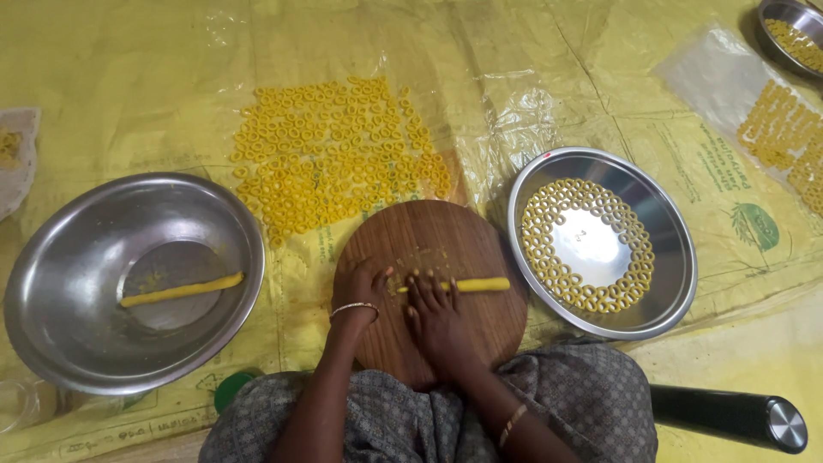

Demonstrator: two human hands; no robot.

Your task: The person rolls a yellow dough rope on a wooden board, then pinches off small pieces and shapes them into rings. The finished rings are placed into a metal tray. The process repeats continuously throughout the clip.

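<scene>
- Leftmost, a clear sheet (pixel 15 154) at the edge carries a few yellow bits, mostly cut off.
- Big steel bowl (pixel 51 283) sits on the yellow plastic mat (pixel 129 77); one long dough rope (pixel 182 290) lies across its bottom, nothing else inside.
- Green lid (pixel 231 387) peeks out just beside the bowl's near rim.
- Loose dough rings (pixel 330 159) spread flat on the mat, beyond the board.
- Round wooden board (pixel 429 236) sits between bowl and plate, dough crumbs on it.
- Left hand (pixel 364 287), bangle on wrist, rests on the board's left part, fingers curled; can't tell if it pinches anything.
- Right hand (pixel 435 309) lies flat, fingers spread, pressing on the dough roll (pixel 480 285), which sticks out to the right on the board.
- Steel plate (pixel 669 231) right of the board holds rings packed around its rim area, centre bare.
- Black cylinder (pixel 729 416) with a metal end lies near the knee.
- Far right, another clear sheet (pixel 703 64) bears ring rows; a small steel bowl (pixel 771 17) in the corner holds more rings.
</scene>
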